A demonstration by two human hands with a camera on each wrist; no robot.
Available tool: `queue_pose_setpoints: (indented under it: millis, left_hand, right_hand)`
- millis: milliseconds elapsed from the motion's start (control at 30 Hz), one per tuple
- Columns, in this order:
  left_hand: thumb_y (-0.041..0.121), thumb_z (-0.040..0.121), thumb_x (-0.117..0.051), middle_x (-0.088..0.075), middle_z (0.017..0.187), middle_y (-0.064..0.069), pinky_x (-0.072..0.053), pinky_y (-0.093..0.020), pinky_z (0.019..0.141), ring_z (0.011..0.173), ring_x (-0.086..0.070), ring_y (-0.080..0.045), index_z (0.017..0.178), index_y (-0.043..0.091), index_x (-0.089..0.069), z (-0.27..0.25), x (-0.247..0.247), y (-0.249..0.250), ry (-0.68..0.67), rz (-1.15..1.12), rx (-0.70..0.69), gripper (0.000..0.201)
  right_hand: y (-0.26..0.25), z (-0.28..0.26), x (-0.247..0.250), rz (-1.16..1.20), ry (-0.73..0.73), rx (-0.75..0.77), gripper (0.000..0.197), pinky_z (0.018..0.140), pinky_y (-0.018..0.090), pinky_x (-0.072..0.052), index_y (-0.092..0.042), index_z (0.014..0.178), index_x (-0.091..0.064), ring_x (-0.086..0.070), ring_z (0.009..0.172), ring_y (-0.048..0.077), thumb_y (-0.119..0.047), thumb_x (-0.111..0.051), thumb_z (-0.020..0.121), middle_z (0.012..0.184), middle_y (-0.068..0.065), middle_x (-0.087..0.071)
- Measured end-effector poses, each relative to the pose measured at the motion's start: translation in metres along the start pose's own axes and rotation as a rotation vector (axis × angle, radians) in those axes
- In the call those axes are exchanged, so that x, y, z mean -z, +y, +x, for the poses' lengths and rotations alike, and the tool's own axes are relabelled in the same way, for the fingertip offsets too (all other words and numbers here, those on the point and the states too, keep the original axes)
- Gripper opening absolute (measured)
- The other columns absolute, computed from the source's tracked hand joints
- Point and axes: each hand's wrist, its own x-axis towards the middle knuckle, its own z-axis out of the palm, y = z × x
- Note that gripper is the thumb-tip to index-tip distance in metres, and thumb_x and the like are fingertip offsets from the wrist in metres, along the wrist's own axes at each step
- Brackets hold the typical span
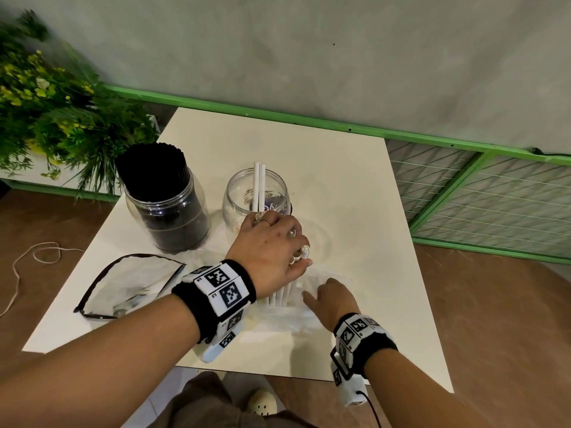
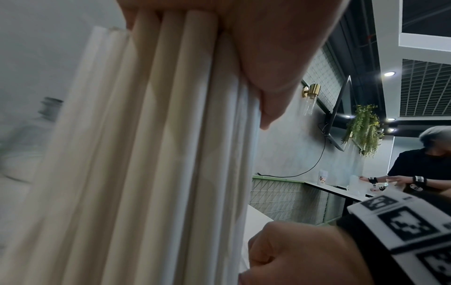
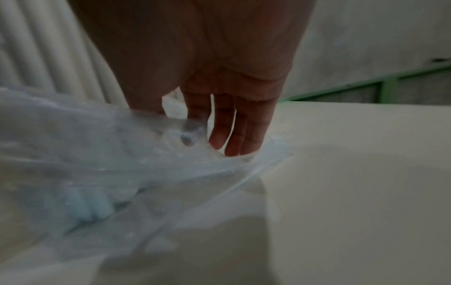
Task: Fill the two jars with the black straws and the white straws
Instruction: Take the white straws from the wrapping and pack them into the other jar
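The left jar (image 1: pixel 168 208) is packed with black straws (image 1: pixel 153 163). The clear round jar (image 1: pixel 234 205) to its right holds two white straws (image 1: pixel 259 183). Just in front of it, my left hand (image 1: pixel 272 248) grips a thick bundle of white straws (image 1: pixel 282 295), seen close up in the left wrist view as the bundle (image 2: pixel 158 154) under the palm (image 2: pixel 268 48). The bundle's near ends sit in a clear plastic bag (image 1: pixel 296 316). My right hand (image 1: pixel 332 299) rests on that bag (image 3: pixel 97 154); thumb and forefinger pinch the film, and the other fingers (image 3: pixel 234 138) lie straight on it.
An empty clear bag with a black rim (image 1: pixel 129 285) lies on the white table (image 1: pixel 355 211) at the left. A leafy plant (image 1: pixel 55 112) stands past the left edge, with a green mesh fence (image 1: pixel 479 193) on the right. Another person (image 2: pixel 419 165) works at a far counter.
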Motion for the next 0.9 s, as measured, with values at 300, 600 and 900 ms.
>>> queue_pose_setpoints:
  millis: [300, 600, 900]
  left_hand:
    - [0.057, 0.080, -0.040, -0.058, 0.098, 0.012, -0.041, -0.043, 0.084, 0.098, -0.053, -0.019, 0.085, 0.032, -0.067, 0.000, 0.002, -0.001, -0.027, 0.011, 0.019, 0.037]
    - [0.056, 0.080, -0.040, -0.058, 0.097, 0.012, -0.042, -0.045, 0.084, 0.097, -0.053, -0.019, 0.084, 0.032, -0.066, -0.001, 0.003, -0.003, -0.026, 0.007, 0.034, 0.037]
    - [0.056, 0.080, -0.040, -0.057, 0.097, 0.012, -0.041, -0.043, 0.083, 0.095, -0.052, -0.019, 0.083, 0.032, -0.066, 0.001, 0.002, -0.003, -0.030, 0.020, 0.033, 0.036]
  right_hand:
    - [-0.004, -0.006, -0.005, 0.083, 0.078, 0.099, 0.017, 0.056, 0.024, -0.036, -0.014, 0.098, -0.049, -0.049, 0.069, 0.026, -0.003, -0.049, 0.084, 0.110, 0.002, -0.035]
    - [0.014, -0.010, -0.016, 0.207, 0.139, 0.257, 0.054, 0.068, 0.018, -0.040, -0.032, 0.100, -0.068, -0.056, 0.077, 0.020, 0.011, -0.041, 0.082, 0.135, -0.006, -0.031]
    - [0.006, -0.011, -0.002, 0.059, -0.020, 0.207, 0.058, 0.088, 0.030, -0.046, -0.030, 0.143, -0.035, -0.055, 0.103, 0.025, -0.005, -0.040, 0.091, 0.150, 0.000, -0.015]
